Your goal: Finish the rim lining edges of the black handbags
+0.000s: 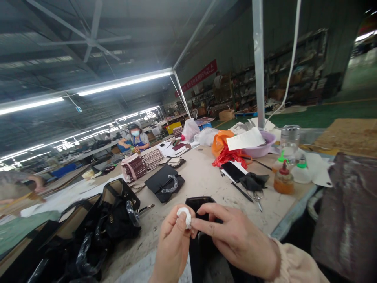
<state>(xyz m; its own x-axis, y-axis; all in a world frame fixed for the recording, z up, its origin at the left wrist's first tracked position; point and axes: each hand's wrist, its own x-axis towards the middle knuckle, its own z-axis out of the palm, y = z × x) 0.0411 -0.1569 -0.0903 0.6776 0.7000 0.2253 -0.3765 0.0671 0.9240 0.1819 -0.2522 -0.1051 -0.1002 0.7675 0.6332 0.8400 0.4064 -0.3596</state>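
Note:
My left hand [173,241] pinches a small crumpled white wad [185,215] between thumb and fingers; whether it is cloth or paper I cannot tell. From the right, my right hand [235,237] reaches in with its fingers apart, one fingertip at the wad's edge. Beneath both hands lies a black item [203,255], partly hidden by them, with an opening or flap at its far end. Beyond it on the table is a flat black bag piece [163,182] with a clear-wrapped handle [171,184].
Black handbags [118,214] crowd the left. Banded maroon stacks [134,168] stand farther back. To the right are a phone [234,171], scissors [258,199], an amber bottle [283,181], a glass jar [290,137] and a purple basin [262,146]. A masked co-worker [137,138] sits beyond.

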